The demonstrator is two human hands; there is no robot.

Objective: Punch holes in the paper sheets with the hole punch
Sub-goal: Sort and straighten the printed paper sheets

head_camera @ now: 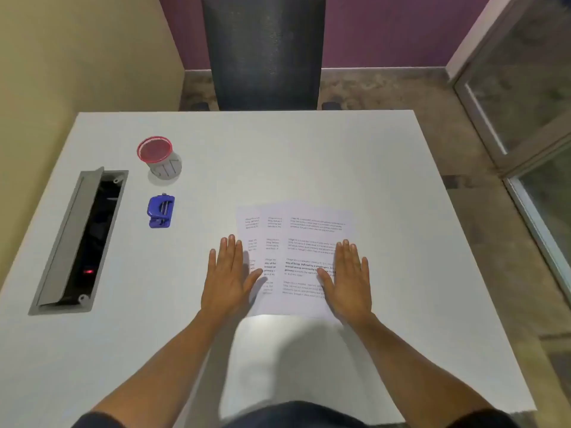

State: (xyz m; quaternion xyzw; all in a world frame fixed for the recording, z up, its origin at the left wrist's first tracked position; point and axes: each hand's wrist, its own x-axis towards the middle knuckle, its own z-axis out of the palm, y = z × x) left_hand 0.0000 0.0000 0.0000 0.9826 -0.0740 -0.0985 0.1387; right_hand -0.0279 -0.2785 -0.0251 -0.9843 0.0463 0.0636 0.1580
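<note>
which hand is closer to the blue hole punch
Left. The left hand lies flat at the papers' left edge, just right of the hole punch. The right hand rests on their right side, farther away.

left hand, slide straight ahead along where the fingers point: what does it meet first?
The left hand lies flat, fingers pointing toward the table's far edge. Its fingertips sit at the left edge of the fanned paper sheets, so it would likely brush that edge first. The hole punch sits well off to the left, outside that line.
</note>
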